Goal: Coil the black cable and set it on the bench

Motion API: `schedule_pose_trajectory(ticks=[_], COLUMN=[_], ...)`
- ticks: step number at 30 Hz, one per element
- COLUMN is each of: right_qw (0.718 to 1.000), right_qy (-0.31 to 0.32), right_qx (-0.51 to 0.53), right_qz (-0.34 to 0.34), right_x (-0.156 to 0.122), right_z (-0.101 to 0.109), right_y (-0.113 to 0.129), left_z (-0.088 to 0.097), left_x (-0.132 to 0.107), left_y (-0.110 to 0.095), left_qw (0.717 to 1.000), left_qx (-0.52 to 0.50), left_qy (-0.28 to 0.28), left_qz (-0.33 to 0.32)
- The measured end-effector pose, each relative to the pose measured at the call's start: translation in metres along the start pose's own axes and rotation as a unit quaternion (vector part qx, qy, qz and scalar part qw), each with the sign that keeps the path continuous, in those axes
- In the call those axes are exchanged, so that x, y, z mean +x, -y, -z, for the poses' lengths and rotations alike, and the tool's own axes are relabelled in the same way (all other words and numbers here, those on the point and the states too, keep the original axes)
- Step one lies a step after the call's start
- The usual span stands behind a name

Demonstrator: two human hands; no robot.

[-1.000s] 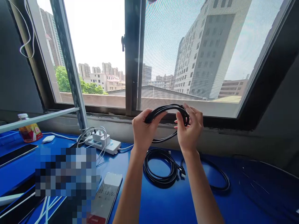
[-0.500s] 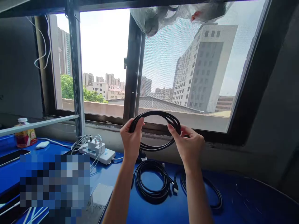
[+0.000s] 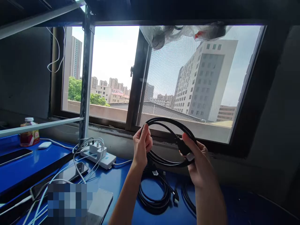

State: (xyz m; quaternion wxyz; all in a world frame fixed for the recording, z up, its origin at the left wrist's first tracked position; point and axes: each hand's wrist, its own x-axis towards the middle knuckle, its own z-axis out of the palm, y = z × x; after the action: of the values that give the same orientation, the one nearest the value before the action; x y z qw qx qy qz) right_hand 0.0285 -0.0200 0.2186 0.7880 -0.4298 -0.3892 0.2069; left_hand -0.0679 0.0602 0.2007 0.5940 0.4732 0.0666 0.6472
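Note:
A looped black cable [image 3: 168, 120] is held up between my two hands, above the blue tabletop and in front of the window. My left hand [image 3: 142, 145] is closed round the left side of the loop, thumb up. On the opposite side, my right hand [image 3: 199, 156] grips the loop together with its black connector plug [image 3: 184, 147], which has a pale tip. Below my hands lies another coiled black cable [image 3: 154, 209], with a connector end [image 3: 175, 197] at its right. A third black coil [image 3: 187, 197] is partly hidden behind my right forearm.
To the left stands a white power strip [image 3: 105, 159] with chargers and tangled white cords. Phones [image 3: 77, 170], a drink bottle [image 3: 29, 134] and a white mouse-shaped item [image 3: 44, 145] lie farther left. A metal shelf post [image 3: 86, 81] rises before the window. Part of the lower left is pixelated.
The held loop has widened and shifted slightly right and down in view. Its connector plug now shows by my right thumb. The view has tilted up a little.

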Motion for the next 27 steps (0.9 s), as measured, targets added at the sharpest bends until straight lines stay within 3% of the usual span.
schedule_pose_trajectory(ticks=[5, 8, 10, 13, 19, 21, 23, 27], right_qw=[0.993, 0.979, 0.957, 0.938, 0.939, 0.938, 0.942, 0.914], right_qy=[0.103, 0.054, -0.015, -0.087, 0.004, 0.019, 0.036, 0.120], right_qx=[-0.031, -0.142, -0.206, -0.215, -0.204, -0.227, -0.262, -0.387], right_qz=[0.047, 0.140, 0.206, 0.256, 0.275, 0.263, 0.208, 0.008], right_x=[-0.011, -0.014, -0.012, -0.006, 0.011, 0.020, 0.030, 0.048], right_z=[-0.001, 0.001, 0.003, 0.006, 0.018, 0.023, 0.030, 0.042], right_y=[0.001, -0.003, -0.005, -0.009, -0.020, -0.028, -0.038, -0.063], left_z=[0.002, 0.006, 0.009, 0.013, 0.017, 0.023, 0.033, 0.057], left_x=[0.003, 0.005, 0.005, 0.007, 0.013, 0.015, 0.018, 0.025], left_y=[0.004, 0.001, -0.001, -0.004, -0.001, 0.001, 0.007, 0.036], left_qw=[0.993, 0.988, 0.991, 0.995, 0.982, 0.966, 0.934, 0.822], left_qx=[-0.030, -0.023, -0.001, 0.032, 0.122, 0.166, 0.236, 0.428], left_qy=[0.053, 0.064, 0.056, 0.035, 0.030, 0.071, 0.123, 0.165], left_qz=[0.105, 0.135, 0.118, 0.088, 0.144, 0.184, 0.237, 0.337])
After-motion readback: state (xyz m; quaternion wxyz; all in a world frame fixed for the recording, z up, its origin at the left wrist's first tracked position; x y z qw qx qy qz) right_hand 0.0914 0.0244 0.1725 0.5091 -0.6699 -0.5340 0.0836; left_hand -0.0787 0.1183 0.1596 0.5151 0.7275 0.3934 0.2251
